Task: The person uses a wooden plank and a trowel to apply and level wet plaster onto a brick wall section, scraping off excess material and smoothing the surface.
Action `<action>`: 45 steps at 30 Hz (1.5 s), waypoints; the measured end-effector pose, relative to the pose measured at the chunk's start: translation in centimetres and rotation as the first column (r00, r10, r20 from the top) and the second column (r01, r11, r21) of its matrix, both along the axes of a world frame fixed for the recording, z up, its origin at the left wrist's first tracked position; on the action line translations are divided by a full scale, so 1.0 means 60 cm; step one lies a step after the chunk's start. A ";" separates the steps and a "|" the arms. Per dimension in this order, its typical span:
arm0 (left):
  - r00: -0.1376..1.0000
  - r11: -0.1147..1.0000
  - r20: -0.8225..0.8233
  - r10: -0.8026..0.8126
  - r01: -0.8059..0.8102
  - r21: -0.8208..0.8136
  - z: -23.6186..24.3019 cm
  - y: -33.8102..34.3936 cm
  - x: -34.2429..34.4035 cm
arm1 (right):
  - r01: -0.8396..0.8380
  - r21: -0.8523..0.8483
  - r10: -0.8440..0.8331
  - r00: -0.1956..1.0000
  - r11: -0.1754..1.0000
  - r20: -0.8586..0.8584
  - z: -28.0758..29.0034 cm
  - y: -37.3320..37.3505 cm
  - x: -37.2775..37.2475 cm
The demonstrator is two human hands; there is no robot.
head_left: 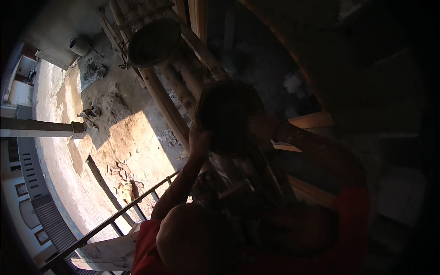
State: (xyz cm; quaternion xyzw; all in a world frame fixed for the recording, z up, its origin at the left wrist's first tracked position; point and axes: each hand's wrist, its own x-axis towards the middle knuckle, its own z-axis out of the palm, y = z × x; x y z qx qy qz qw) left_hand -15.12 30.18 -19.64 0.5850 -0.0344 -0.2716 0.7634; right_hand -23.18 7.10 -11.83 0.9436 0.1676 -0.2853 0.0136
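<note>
A dark round bucket (229, 107) stands tilted in front of me on a platform of wooden poles. My left hand (200, 143) is closed on its near left rim. At the bucket's right side, my right hand (262, 129) reaches to or into the opening. Deep shadow hides its fingers and whatever they may touch. The bucket's contents are too dark to make out. Farther off, a second dark round tub (155, 42) rests on the poles.
Long poles (166, 103) run away from me, high above the ground. A metal railing (117, 215) crosses at lower left. Below lie sunlit dirt, loose rubble (123, 174) and a bucket (80, 46) by a wall. Wooden frame pieces (311, 120) stand at right.
</note>
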 end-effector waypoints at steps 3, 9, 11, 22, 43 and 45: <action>1.000 1.000 0.002 0.007 -0.007 -0.021 0.009 -0.002 -0.005 | 0.330 -0.069 -0.323 0.941 0.941 0.099 0.005 -0.015 0.015; 0.996 0.995 -0.028 -0.089 0.090 0.040 0.023 -0.012 -0.007 | 0.154 0.016 -0.154 0.968 0.988 0.197 -0.002 0.038 0.001; 0.995 0.993 -0.051 -0.083 0.087 0.080 0.023 -0.011 -0.006 | 0.080 0.114 -0.092 0.990 0.990 0.107 0.002 0.043 -0.007; 0.998 0.996 -0.041 -0.056 0.053 -0.068 0.022 -0.017 -0.014 | 0.524 0.154 -0.543 0.830 0.837 0.128 0.051 -0.006 0.013; 0.995 0.997 0.077 -0.061 0.057 0.050 0.025 -0.024 -0.015 | 0.463 0.099 -0.472 0.874 0.881 0.114 0.022 -0.013 -0.006; 0.996 0.997 0.044 -0.075 0.073 0.037 0.028 -0.023 -0.016 | 0.327 0.058 -0.332 0.929 0.943 0.162 0.000 0.007 -0.023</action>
